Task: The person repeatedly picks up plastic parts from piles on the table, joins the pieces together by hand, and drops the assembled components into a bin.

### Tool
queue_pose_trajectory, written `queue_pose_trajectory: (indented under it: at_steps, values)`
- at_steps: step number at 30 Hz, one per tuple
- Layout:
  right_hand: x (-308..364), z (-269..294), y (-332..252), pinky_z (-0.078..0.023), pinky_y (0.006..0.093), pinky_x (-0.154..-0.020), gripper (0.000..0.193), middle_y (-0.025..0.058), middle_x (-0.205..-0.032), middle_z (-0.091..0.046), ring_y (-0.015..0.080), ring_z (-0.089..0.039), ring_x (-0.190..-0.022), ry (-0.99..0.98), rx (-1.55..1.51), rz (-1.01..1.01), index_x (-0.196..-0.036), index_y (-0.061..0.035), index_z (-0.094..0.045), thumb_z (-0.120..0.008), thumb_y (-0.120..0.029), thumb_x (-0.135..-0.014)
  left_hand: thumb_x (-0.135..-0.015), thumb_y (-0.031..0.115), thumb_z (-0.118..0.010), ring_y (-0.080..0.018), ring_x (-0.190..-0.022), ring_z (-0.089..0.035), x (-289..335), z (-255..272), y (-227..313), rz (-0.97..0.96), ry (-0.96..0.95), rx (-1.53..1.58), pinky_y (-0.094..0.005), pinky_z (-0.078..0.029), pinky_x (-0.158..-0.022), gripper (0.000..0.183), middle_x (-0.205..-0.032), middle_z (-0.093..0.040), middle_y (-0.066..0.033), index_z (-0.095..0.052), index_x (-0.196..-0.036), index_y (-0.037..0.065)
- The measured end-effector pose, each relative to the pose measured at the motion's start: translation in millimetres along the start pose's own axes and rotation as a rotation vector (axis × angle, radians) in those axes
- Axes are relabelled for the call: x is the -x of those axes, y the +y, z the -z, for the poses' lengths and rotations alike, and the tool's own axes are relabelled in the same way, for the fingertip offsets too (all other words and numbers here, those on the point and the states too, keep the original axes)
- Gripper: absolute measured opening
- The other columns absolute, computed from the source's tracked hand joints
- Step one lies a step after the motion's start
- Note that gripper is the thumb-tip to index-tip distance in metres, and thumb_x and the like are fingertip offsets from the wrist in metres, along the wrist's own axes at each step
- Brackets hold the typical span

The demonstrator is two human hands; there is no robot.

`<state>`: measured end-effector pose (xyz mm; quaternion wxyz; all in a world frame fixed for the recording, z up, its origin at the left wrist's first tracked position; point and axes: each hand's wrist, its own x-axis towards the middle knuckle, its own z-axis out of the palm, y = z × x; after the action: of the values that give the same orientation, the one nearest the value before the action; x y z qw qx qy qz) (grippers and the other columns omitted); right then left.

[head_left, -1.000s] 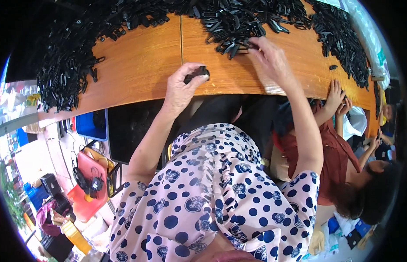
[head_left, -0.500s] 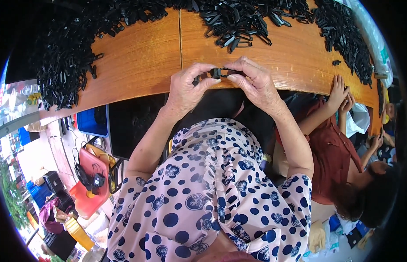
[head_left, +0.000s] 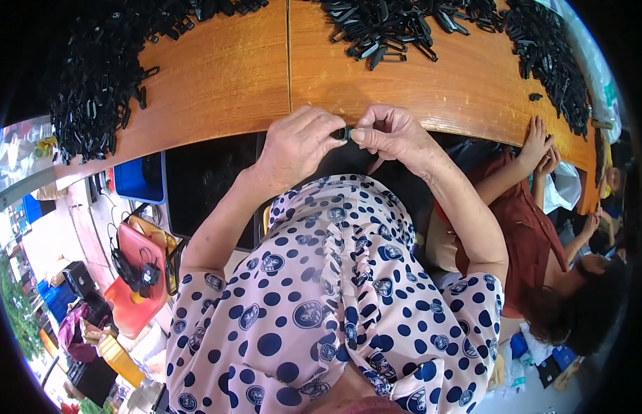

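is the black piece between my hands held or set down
Held: the black piece sits between the fingers of the left hand and right hand.

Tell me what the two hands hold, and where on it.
A small black piece: the left hand pinches its left end; the right hand touches its right end, exact grip unclear.

Free lane on tabletop point(head_left: 217, 72) btwn L blk-parts heap point(head_left: 93, 103) & ctr heap point(head_left: 383, 27)
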<state>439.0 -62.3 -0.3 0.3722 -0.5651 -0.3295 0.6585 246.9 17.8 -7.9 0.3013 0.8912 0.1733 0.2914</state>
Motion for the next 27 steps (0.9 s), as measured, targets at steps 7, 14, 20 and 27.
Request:
queue_pose_trajectory:
  at_steps: [7, 14, 20, 27]
  values:
    - [-7.3, -1.2, 21.4, -0.035, 0.0168, -0.046, 0.018, -0.0015, -0.07, -0.059, 0.0046, -0.052, -0.061, -0.143, -0.075, -0.212, -0.082, -0.009, -0.061, -0.071, -0.024, -0.082, -0.07, 0.006, -0.07, -0.0291, -0.076, -0.057, 13.8, 5.4, 7.5, 0.066, -0.184, -0.005, -0.0353, -0.047, -0.064, 0.025, -0.081, -0.058, -0.0114, -0.058, -0.092, 0.002]
    - [-6.7, -18.5, 22.6, -0.041, 0.0163, -0.047, 0.043, 0.0065, -0.095, -0.059, 0.0111, -0.062, -0.072, -0.335, -0.459, -0.089, -0.114, -0.0057, -0.049, -0.063, -0.036, -0.087, -0.079, 0.003, -0.067, -0.0137, -0.073, -0.059, 16.6, 3.5, 11.0, 0.594, -0.024, 0.629, -0.0257, -0.048, -0.069, 0.014, -0.106, -0.057, -0.0075, -0.063, -0.092, 0.002]
    - [-16.1, -32.5, 42.9, -0.045, 0.0182, -0.046, 0.049, 0.0117, -0.099, -0.06, 0.0178, -0.063, -0.079, -0.604, -0.589, 0.048, -0.118, -0.0041, -0.047, -0.052, -0.045, -0.091, -0.083, 0.014, -0.064, -0.0114, -0.076, -0.057, 35.8, -7.7, -4.1, 0.662, 0.123, 1.216, -0.0234, -0.047, -0.073, 0.019, -0.118, -0.05, -0.0089, -0.062, -0.098, 0.002]
    - [-29.1, -78.1, 31.9, -0.043, 0.018, -0.051, 0.045, 0.0035, -0.085, -0.06, 0.0093, -0.058, -0.063, -0.365, -0.343, 0.017, -0.119, -0.0001, -0.052, -0.052, -0.038, -0.093, -0.088, 0.027, -0.062, -0.0093, -0.081, -0.055, 66.4, 4.9, -5.3, 0.71, 0.229, 1.069, -0.0224, -0.046, -0.072, 0.04, -0.119, -0.049, -0.0057, -0.057, -0.113, -0.003]
